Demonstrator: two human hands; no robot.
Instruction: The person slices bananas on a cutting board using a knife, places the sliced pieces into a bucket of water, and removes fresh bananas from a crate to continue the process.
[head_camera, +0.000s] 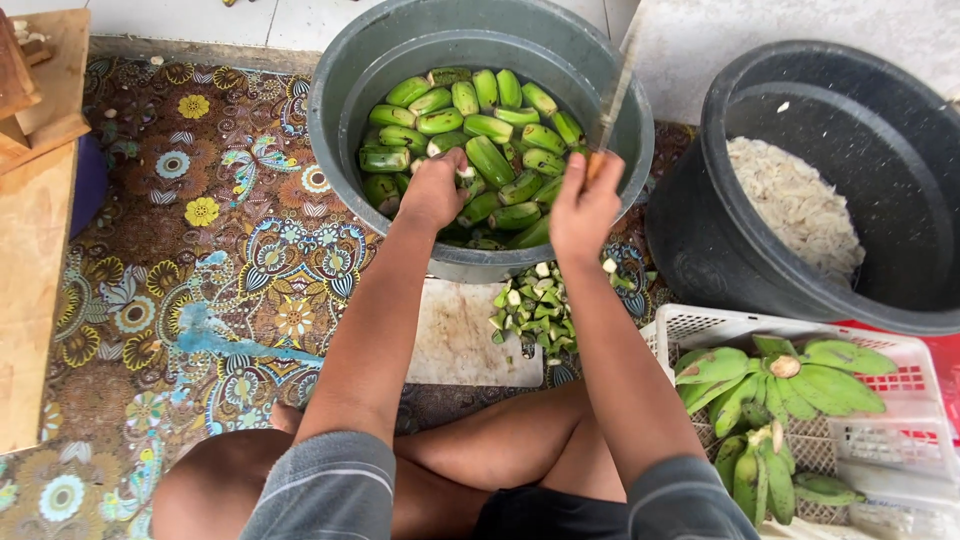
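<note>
A single head-worn view looks almost straight down from above a seated person, close enough that the crossed legs fill the bottom edge and both forearms run up the middle. It faces forward over the patterned floral floor mat (200, 280), taking in the round grey plastic tub (340, 90) at top centre and the black plastic bucket (700, 240) at right.
</note>
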